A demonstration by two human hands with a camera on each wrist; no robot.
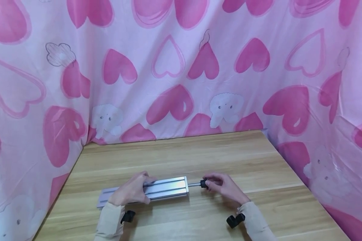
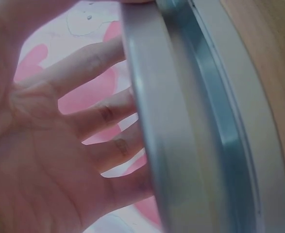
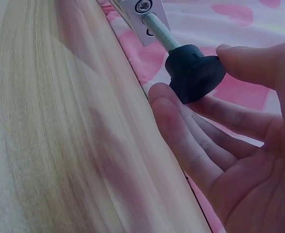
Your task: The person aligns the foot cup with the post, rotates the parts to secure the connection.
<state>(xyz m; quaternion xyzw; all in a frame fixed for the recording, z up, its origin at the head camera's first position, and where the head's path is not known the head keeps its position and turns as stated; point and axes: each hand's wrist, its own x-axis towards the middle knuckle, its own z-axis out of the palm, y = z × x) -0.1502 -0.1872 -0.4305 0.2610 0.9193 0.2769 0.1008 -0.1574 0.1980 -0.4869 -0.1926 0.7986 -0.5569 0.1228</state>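
A silver grooved aluminium profile (image 1: 169, 186) lies lengthwise over the wooden table, its left part partly covered by my left hand (image 1: 131, 191). That hand grips it across its width, thumb on the near side and fingers on the far side. In the left wrist view, the fingers reach behind the profile (image 2: 154, 111). A threaded rod (image 3: 162, 33) sticks out of the profile's right end plate, beside a socket-head screw (image 3: 143, 6). The rod ends in a black knob (image 3: 195, 73). My right hand (image 1: 224, 187) pinches this knob between thumb and fingers.
The wood-grain table (image 1: 181, 154) is bounded at the back and sides by a pink heart-patterned curtain (image 1: 175, 83). A black wrist mount sits on each forearm, the left one (image 1: 128, 216) and the right one (image 1: 236, 221) just above the tabletop.
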